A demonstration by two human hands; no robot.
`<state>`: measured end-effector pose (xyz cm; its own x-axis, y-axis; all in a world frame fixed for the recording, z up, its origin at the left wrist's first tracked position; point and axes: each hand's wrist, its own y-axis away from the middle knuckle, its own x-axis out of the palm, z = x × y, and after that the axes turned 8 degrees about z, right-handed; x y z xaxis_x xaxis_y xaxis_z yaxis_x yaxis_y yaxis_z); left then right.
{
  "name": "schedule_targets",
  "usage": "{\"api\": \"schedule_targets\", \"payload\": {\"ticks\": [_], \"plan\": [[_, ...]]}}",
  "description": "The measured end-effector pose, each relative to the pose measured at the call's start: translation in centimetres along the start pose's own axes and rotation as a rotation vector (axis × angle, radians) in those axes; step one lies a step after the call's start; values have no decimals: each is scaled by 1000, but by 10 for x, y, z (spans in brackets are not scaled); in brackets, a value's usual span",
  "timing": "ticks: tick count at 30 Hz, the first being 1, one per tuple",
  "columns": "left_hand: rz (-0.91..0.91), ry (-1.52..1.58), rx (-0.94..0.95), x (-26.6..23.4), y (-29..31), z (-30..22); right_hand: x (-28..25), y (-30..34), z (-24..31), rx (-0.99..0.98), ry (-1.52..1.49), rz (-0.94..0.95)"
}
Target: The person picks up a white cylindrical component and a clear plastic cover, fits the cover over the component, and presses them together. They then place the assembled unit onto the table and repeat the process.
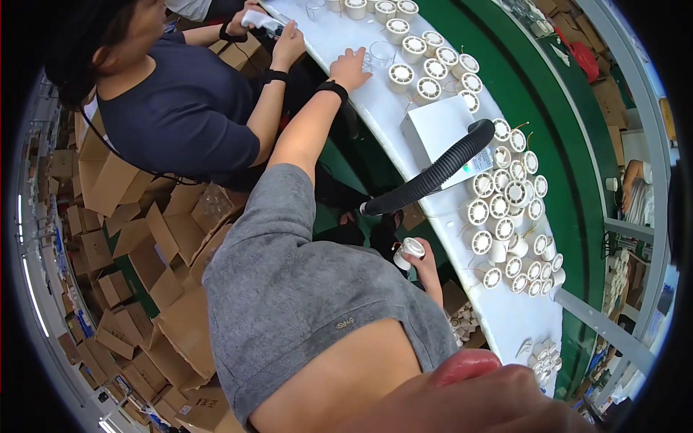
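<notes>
My left hand [349,70] reaches out to the worktable's near edge, its fingers around a clear cup-shaped piece [366,63]. Another clear round cup [382,53] stands just beyond it. Low beside the table, close to my body, my right hand [427,268] grips a white cylindrical fan unit [410,252]. Similar white units with slotted round tops [401,77] stand in a cluster to the right of my left hand. A second large group [499,206] sits further along the table, some with thin wires.
A white box [438,128] stands on the white tabletop [382,133], with a black corrugated hose [440,169] arching over the near edge. Behind the table runs a green conveyor [538,86]. At left, a co-worker [173,108] holds a white object [258,20]; open cardboard boxes [148,249] fill the floor.
</notes>
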<state>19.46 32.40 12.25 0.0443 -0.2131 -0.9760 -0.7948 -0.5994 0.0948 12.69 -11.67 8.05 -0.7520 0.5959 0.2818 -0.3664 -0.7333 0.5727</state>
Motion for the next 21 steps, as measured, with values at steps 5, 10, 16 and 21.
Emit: {"api": "schedule_targets", "payload": {"ticks": [5,10,16,21], "plan": [[-247,303,-37,2,36,24,0,3,8,6,-95,47],[272,1823,-230,47,165,35,-8,-17,13,132,-388,281],[608,2260,-720,141,276,18,3,-25,23,260,-271,360],[814,2264,-719,185,270,-3,-4,-14,9,296,-190,285]]}}
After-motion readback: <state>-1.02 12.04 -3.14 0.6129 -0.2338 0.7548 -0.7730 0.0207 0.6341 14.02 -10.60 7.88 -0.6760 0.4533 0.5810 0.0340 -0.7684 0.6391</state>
